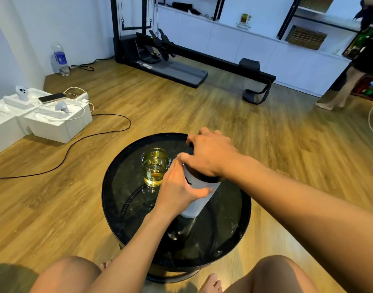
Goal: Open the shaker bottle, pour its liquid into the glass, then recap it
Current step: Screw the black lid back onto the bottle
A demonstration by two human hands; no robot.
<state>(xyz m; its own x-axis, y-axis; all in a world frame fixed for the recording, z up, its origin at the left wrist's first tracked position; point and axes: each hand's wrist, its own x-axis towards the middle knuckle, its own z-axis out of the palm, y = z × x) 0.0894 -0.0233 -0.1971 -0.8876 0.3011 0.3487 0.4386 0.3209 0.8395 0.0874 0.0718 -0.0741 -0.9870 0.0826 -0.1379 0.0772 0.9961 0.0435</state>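
A white shaker bottle (199, 203) stands upright on a round black table (122, 199). My left hand (177, 187) wraps around its body from the left. My right hand (208, 154) covers the black lid (211, 179) on top, fingers closed over it, so most of the lid is hidden. Just left of the bottle stands a clear glass (155, 167) with yellow liquid in it, close to my left hand's fingers.
White boxes (54, 121) with a phone and cables lie on the wooden floor at left, and a black cable (92, 136) runs past them. An exercise machine (170, 60) stands behind. A person (350, 81) stands at far right. My knees frame the table's near edge.
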